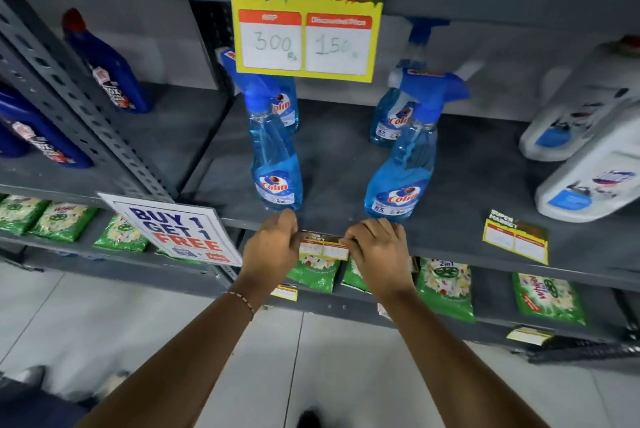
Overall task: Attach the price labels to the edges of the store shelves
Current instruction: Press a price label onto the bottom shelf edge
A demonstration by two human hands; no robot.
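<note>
A small price label [323, 248] with two white boxes sits against the front edge of the grey middle shelf [446, 247]. My left hand [273, 247] pinches its left end and my right hand [375, 249] pinches its right end, holding it flat on the edge. Another small yellow and green label [516, 240] hangs on the same edge further right. A large "Super Market" label [306, 15] marked 300 and 150 hangs from the upper shelf edge.
Blue Colin spray bottles [275, 164] stand on the shelf just behind my hands. A "Buy 1 Get 1 Free" sign [173, 230] hangs at the left. White jugs [588, 178] lie at the right, green packets [445, 292] fill the shelf below, and dark blue bottles [107, 63] stand at the left.
</note>
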